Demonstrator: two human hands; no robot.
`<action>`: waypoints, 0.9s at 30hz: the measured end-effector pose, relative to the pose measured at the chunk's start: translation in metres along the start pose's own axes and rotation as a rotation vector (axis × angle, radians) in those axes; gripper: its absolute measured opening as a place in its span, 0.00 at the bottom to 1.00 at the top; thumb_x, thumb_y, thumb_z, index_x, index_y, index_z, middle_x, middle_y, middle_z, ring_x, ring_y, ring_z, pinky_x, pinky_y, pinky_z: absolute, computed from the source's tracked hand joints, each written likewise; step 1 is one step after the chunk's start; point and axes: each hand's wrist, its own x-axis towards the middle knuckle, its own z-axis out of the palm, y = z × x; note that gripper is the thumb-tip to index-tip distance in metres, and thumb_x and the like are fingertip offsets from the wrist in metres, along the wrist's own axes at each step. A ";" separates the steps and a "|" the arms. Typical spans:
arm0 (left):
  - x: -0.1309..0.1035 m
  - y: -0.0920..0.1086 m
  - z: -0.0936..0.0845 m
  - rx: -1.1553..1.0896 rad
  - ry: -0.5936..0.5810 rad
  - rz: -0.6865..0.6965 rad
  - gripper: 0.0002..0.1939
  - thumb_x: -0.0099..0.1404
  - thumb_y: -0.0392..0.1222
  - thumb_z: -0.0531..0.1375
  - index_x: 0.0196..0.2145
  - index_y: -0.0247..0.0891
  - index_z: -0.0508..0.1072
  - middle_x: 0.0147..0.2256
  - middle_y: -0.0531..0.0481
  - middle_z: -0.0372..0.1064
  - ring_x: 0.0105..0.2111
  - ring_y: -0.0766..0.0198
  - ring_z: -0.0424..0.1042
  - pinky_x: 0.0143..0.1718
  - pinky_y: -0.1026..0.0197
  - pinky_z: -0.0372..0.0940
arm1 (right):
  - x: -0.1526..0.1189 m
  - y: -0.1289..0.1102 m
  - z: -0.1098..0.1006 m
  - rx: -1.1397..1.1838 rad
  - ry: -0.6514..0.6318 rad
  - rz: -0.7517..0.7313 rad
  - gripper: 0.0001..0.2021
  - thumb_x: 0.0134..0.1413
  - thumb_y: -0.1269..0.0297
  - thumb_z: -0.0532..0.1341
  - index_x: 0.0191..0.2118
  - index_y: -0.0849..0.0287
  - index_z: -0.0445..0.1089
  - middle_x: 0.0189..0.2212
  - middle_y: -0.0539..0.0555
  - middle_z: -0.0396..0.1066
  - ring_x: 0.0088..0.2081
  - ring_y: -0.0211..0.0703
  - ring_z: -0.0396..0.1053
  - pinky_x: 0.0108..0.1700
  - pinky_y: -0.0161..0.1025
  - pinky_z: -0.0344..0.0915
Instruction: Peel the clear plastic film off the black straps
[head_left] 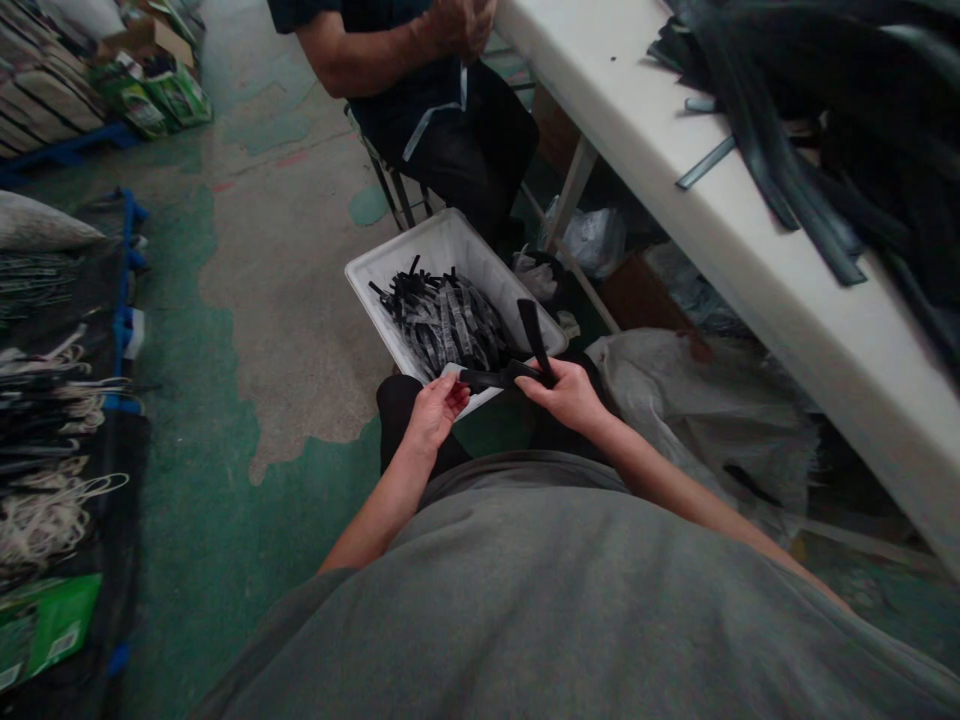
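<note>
A black strap (486, 379) stretches between my two hands, just above the near rim of a white plastic bin (375, 258). My left hand (439, 408) pinches its left end, where a pale, clear-looking piece shows at the fingertips. My right hand (559, 390) is closed around the other part, and a length of the strap sticks up past the fingers. Inside the bin lies a heap of black strips (450, 320), several with clear wrapping or shiny faces. What exactly the pale piece is, I cannot make out.
A white table (637, 160) runs along the right, with black strips (780, 150) piled on it. A seated co-worker (375, 50) holds a clear strip beyond the bin. A whitish sack (675, 380) lies under the table. Bundled cords (45, 510) rest on a blue pallet at left.
</note>
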 end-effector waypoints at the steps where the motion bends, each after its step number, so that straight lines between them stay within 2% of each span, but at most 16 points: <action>1: 0.000 0.000 0.000 0.009 -0.007 -0.003 0.16 0.50 0.45 0.71 0.30 0.34 0.71 0.26 0.52 0.74 0.25 0.70 0.73 0.31 0.65 0.68 | 0.000 0.000 0.000 -0.029 0.008 -0.008 0.14 0.49 0.52 0.61 0.26 0.59 0.69 0.22 0.49 0.65 0.26 0.38 0.61 0.28 0.34 0.57; 7: -0.003 -0.010 0.005 0.054 -0.061 -0.037 0.16 0.49 0.45 0.72 0.28 0.34 0.71 0.26 0.51 0.74 0.26 0.69 0.73 0.33 0.65 0.67 | 0.000 -0.004 0.011 -0.207 -0.031 -0.052 0.14 0.52 0.53 0.60 0.24 0.58 0.67 0.19 0.47 0.64 0.23 0.36 0.58 0.26 0.34 0.52; 12: -0.004 -0.025 0.015 0.017 -0.146 -0.113 0.14 0.50 0.43 0.71 0.29 0.34 0.72 0.26 0.52 0.73 0.26 0.69 0.72 0.32 0.64 0.67 | 0.005 -0.003 0.022 -0.113 -0.115 -0.013 0.13 0.46 0.53 0.64 0.29 0.59 0.69 0.24 0.49 0.70 0.25 0.39 0.64 0.28 0.34 0.56; 14: -0.002 -0.024 0.015 -0.025 -0.136 -0.093 0.13 0.51 0.41 0.71 0.29 0.35 0.71 0.25 0.53 0.73 0.26 0.69 0.72 0.32 0.64 0.67 | 0.003 -0.003 0.013 -0.037 -0.211 0.069 0.13 0.49 0.52 0.62 0.31 0.59 0.69 0.22 0.49 0.70 0.22 0.38 0.65 0.25 0.34 0.57; 17: 0.002 -0.017 0.010 -0.086 -0.054 -0.046 0.12 0.52 0.39 0.70 0.28 0.35 0.70 0.24 0.54 0.71 0.25 0.70 0.72 0.32 0.65 0.67 | -0.008 -0.010 -0.017 -0.034 -0.346 0.173 0.14 0.54 0.52 0.57 0.29 0.58 0.68 0.20 0.49 0.69 0.17 0.36 0.62 0.20 0.34 0.56; 19: 0.004 -0.014 0.006 -0.107 -0.010 -0.048 0.12 0.53 0.39 0.70 0.28 0.36 0.69 0.23 0.55 0.71 0.25 0.71 0.71 0.31 0.66 0.67 | -0.017 -0.018 -0.038 -0.092 -0.374 0.178 0.13 0.54 0.52 0.58 0.28 0.57 0.67 0.19 0.49 0.70 0.16 0.35 0.62 0.19 0.34 0.55; 21: 0.003 -0.016 0.007 -0.098 -0.018 -0.079 0.12 0.53 0.40 0.70 0.27 0.35 0.69 0.24 0.54 0.71 0.25 0.71 0.71 0.31 0.66 0.68 | -0.023 -0.025 -0.050 -0.173 -0.344 0.166 0.13 0.54 0.53 0.59 0.26 0.56 0.66 0.18 0.49 0.69 0.16 0.36 0.61 0.19 0.35 0.53; 23: -0.001 -0.023 0.013 -0.075 -0.081 -0.121 0.12 0.52 0.40 0.70 0.27 0.35 0.70 0.24 0.53 0.72 0.25 0.70 0.72 0.31 0.66 0.68 | -0.023 -0.029 -0.047 -0.253 -0.290 0.128 0.12 0.54 0.55 0.59 0.25 0.56 0.66 0.17 0.49 0.68 0.16 0.36 0.61 0.20 0.35 0.52; 27: -0.010 -0.038 0.031 -0.044 -0.209 -0.179 0.14 0.49 0.41 0.72 0.29 0.33 0.72 0.25 0.52 0.72 0.24 0.69 0.71 0.29 0.65 0.67 | -0.006 -0.024 -0.013 -0.274 -0.247 0.051 0.13 0.57 0.56 0.57 0.26 0.57 0.66 0.17 0.48 0.67 0.19 0.37 0.62 0.22 0.34 0.52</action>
